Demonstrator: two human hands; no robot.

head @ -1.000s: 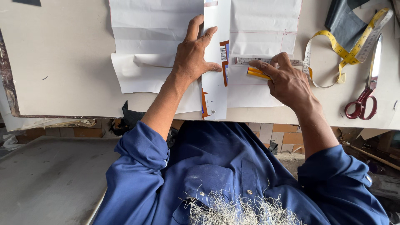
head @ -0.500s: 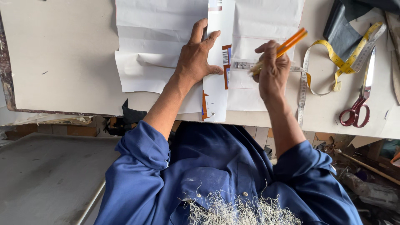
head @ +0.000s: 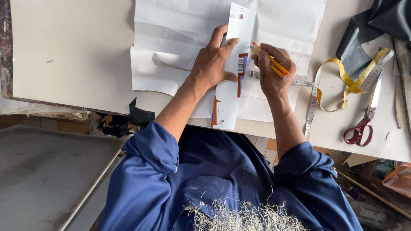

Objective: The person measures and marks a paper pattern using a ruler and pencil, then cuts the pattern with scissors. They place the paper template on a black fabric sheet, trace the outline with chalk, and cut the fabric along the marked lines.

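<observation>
My left hand presses flat on a narrow white card strip with orange and blue edge marks, which lies across a large white paper sheet. My right hand grips an orange pencil, its tip touching the paper right beside the card's right edge. Both forearms come out of rolled blue sleeves.
A tape measure, white then yellow, trails from under my right hand to the right. Red-handled scissors lie beside it, with dark cloth at the top right. Black fabric scraps hang at the table's near edge.
My right hand lifted the pencil up off the paper, then brought it down again with the tip at the card's edge. The left hand stayed pressed on the card.
</observation>
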